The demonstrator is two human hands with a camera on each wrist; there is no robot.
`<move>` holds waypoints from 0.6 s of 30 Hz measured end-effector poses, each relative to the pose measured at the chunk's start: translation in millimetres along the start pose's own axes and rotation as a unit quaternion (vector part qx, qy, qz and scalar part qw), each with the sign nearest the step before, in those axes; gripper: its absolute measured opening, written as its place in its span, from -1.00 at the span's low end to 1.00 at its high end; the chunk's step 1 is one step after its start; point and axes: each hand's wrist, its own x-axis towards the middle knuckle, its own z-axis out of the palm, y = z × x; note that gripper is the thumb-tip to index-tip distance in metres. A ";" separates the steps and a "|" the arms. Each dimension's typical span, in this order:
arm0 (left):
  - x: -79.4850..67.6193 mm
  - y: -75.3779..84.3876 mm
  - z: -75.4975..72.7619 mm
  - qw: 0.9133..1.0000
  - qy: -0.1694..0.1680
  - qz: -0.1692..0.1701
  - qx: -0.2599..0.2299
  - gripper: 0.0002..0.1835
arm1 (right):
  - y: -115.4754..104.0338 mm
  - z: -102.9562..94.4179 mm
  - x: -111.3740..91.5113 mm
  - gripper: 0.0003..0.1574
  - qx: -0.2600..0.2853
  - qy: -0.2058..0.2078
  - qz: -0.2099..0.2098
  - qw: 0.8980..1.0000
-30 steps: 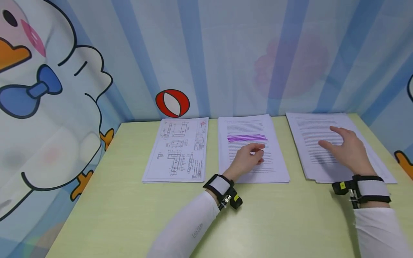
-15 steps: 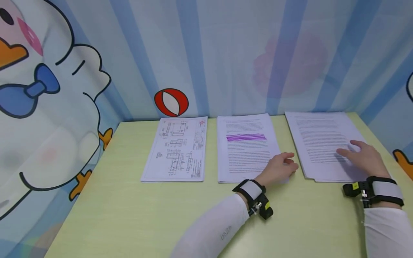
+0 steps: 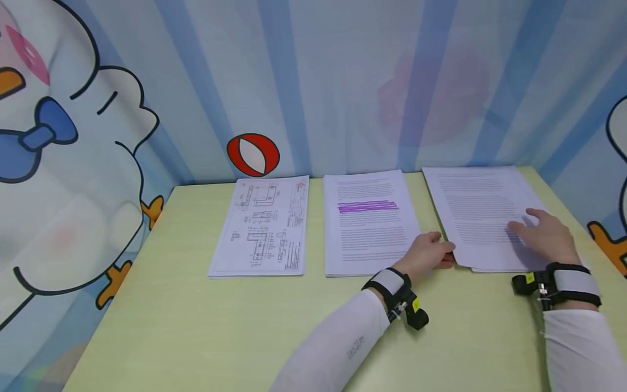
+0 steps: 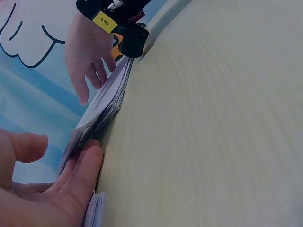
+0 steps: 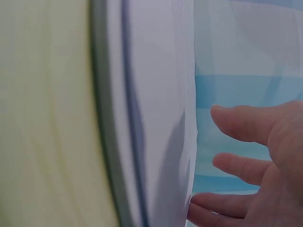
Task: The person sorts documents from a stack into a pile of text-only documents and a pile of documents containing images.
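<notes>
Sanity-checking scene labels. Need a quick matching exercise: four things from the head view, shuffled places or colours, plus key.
Things
1. drawing stack
2. purple-marked stack
3. left hand
4. ball print

Places, colours
A. red and white, on the backdrop
B. fingers at the left edge of the rightmost stack
C. leftmost of the paper stacks
D. middle of the paper stacks

Pairs: 1-C, 2-D, 3-B, 4-A

Right paper stack (image 3: 482,228) partly hidden, print (image 3: 470,196) illegibly small, sleeves (image 3: 330,345) cropped
</notes>
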 end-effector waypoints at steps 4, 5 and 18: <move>1.8 -0.6 1.1 1.000 0.003 0.010 -0.001 -0.61 | -3.5 2.3 0.8 0.02 -0.002 0.006 -0.006 1.000; 2.1 -1.2 1.3 1.000 0.002 0.012 -0.005 -0.66 | -4.5 3.0 0.9 0.02 -0.001 0.007 -0.006 1.000; 5.9 -3.7 -2.3 0.994 0.053 0.078 0.054 -0.69 | -23.6 2.7 -4.0 -0.09 0.028 0.047 -0.003 0.998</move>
